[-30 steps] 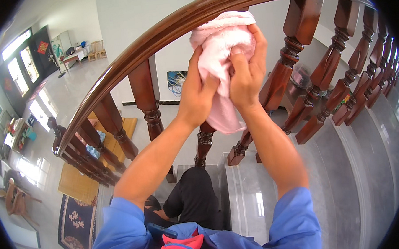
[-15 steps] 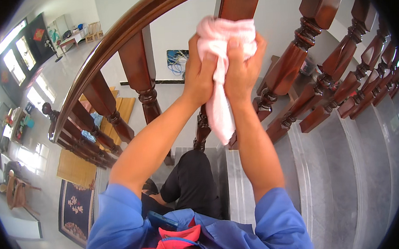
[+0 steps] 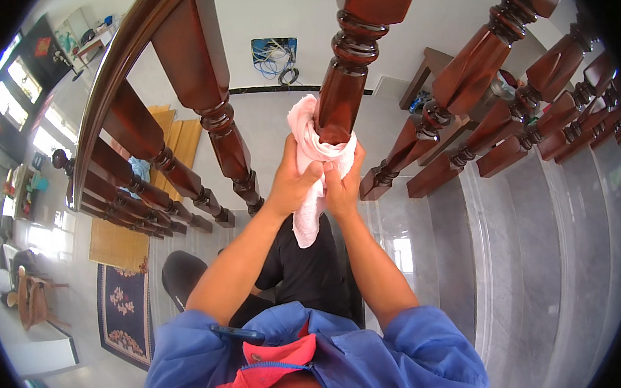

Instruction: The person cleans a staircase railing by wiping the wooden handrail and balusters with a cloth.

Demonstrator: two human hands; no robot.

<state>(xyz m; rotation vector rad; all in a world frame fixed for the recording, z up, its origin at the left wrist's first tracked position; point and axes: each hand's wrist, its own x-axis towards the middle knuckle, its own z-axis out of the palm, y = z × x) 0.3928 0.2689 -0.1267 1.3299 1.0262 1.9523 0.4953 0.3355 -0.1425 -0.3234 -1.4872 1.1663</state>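
Note:
A pink cloth [image 3: 311, 222] is wrapped around the lower part of a glossy dark-red wooden baluster [image 3: 341, 96] in front of me. My left hand [image 3: 292, 181] grips the cloth from the left side, and my right hand [image 3: 345, 185] holds it from the right. Both thumbs press on the cloth at its near side, close together. One end of the cloth hangs down below my hands. The far side of the wrap and the baluster's foot are hidden.
More wooden balusters [image 3: 225, 142] stand to the left under a curved handrail [image 3: 114, 71]. Others line the grey stone steps [image 3: 455, 235] on the right. Beyond the railing, cables hang from a wall box [image 3: 273, 50]. A patterned mat [image 3: 124, 312] lies on the floor at left.
Both hands have moved the pink cloth down the baluster, from its upper block to its lower part. The view has shifted, showing more of the lower railing.

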